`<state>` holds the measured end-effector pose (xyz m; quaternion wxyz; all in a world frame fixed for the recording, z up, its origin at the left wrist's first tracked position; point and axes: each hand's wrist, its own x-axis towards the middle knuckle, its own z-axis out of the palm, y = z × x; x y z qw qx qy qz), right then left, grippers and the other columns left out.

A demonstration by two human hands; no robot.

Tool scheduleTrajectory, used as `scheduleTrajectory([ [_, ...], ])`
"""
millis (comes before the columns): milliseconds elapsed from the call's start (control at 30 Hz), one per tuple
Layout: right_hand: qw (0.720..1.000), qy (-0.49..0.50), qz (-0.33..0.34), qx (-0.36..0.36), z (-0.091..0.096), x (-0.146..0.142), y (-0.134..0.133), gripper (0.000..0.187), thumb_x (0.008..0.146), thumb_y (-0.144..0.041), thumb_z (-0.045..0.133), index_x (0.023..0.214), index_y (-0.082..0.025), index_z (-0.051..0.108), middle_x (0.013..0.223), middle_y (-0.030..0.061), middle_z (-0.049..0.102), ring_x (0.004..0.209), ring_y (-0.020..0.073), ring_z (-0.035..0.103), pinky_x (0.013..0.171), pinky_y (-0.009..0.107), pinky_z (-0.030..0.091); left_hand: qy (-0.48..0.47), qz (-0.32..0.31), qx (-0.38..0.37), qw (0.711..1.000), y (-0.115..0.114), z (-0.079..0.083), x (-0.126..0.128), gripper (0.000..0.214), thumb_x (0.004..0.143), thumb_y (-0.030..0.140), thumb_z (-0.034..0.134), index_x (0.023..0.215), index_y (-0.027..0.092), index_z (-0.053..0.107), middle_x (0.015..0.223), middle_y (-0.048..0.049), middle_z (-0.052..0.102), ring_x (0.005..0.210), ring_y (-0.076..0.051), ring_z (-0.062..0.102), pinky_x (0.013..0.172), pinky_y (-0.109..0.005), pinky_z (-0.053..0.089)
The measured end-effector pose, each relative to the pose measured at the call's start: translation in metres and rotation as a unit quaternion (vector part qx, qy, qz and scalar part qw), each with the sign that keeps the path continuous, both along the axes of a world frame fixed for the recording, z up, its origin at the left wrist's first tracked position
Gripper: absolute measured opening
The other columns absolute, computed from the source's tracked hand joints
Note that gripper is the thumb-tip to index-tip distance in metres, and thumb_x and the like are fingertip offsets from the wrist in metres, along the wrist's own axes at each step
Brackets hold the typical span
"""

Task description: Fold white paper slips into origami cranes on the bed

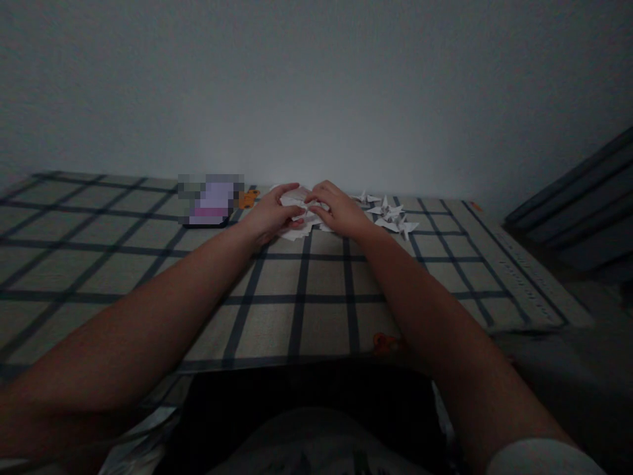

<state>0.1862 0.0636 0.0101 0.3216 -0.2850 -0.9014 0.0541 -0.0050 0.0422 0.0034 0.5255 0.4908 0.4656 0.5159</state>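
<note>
A person's left hand (274, 214) and right hand (340, 208), fingers half curled, touch white paper sheets (306, 224) at the far middle of a beige, dark-checked tablecloth (324, 277); whether either pinches a sheet cannot be told. Pointed white folded-paper figures (388, 211) lie right, a pixelated purple-screened device (212, 201) left.

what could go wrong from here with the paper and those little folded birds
The right hand is close to the origami cranes, so a sideways move might knock or crush them. The white paper sheets lie unevenly under the left hand and could slide or crease. The light looks dim, which may make fold lines harder to see.
</note>
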Motion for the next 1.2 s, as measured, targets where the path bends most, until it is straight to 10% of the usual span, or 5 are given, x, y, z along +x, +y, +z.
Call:
scheduleTrajectory([
  [267, 0.98, 0.145, -0.013, -0.139, -0.013, -0.001, 0.011, 0.066, 0.09, -0.027, 0.067, 0.151, -0.022, 0.042, 0.127, 0.0116, 0.066, 0.095, 0.0189, 0.065, 0.094, 0.037, 0.054, -0.036, -0.064, 0.049, 0.996, 0.0, -0.005, -0.001, 0.069, 0.066, 0.004, 0.075, 0.131, 0.018, 0.058, 0.109, -0.0074, 0.068, 0.075, -0.014, 0.068, 0.059, -0.023, 0.058],
  [700, 0.911, 0.235, 0.047, -0.335, -0.009, -0.011, 0.011, 0.023, 0.09, -0.035, 0.066, 0.096, -0.014, 0.073, 0.092, 0.0041, 0.073, 0.083, 0.0165, 0.065, 0.079, 0.03, 0.054, -0.016, -0.066, 0.086, 0.994, -0.005, -0.005, 0.003, 0.064, 0.07, 0.014, 0.071, 0.133, 0.018, 0.059, 0.106, -0.0082, 0.07, 0.074, -0.017, 0.07, 0.053, -0.024, 0.056],
  [1200, 0.865, 0.292, 0.051, -0.404, -0.016, -0.013, 0.016, 0.039, 0.085, -0.021, 0.07, 0.124, -0.021, 0.066, 0.11, 0.005, 0.075, 0.094, 0.0165, 0.068, 0.091, 0.034, 0.057, 0.081, 0.016, 0.134, 0.987, 0.002, -0.012, -0.001, 0.064, 0.071, 0.021, 0.077, 0.133, 0.015, 0.061, 0.088, -0.005, 0.071, 0.065, -0.014, 0.064, 0.061, -0.026, 0.052],
])
